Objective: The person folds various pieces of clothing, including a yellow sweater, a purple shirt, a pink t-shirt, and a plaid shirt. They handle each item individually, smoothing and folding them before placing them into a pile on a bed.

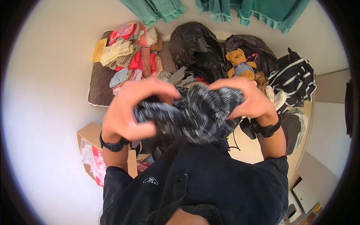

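Observation:
Between my two hands, close in front of my chest, is a bunched black-and-grey knitted garment (198,112), blurred by motion. My left hand (131,107) curls around its left end, thumb below and fingers above. At the other end my right hand (249,95) grips the cloth between thumb and fingers. The garment's exact kind cannot be made out, since it is crumpled. Both wrists carry black straps.
Folded clothes (135,52) are piled on a brown cushion (99,82) at the far left. Beyond my hands stand a black plastic bag (197,45), a teddy bear (240,65) and a striped black-and-white cloth (294,77). An open cardboard box (88,131) holds plastic bags at left.

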